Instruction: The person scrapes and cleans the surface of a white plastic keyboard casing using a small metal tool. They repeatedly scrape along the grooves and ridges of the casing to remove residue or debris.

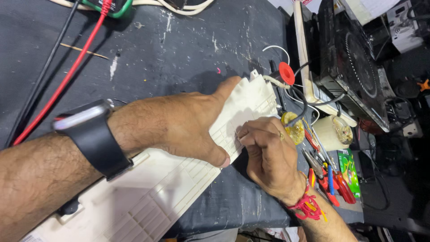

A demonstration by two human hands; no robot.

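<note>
A long cream-white plastic panel (165, 188) with ribbed slots lies diagonally across the dark work mat (179, 49). My left hand (188, 125) presses flat on the panel's upper part, thumb stretched toward its far end, with a black watch on the wrist. My right hand (264, 152) is curled in a fist at the panel's right edge, fingertips pinched against the plastic; whether it holds a small tool is hidden. A red thread band circles that wrist.
Red and black probe leads (67, 71) run down the mat's left side. A red round part (286, 73) with wires sits past the panel's end. To the right lie a black fan unit (354, 62), a white roll (331, 132), and red-handled tools (333, 181).
</note>
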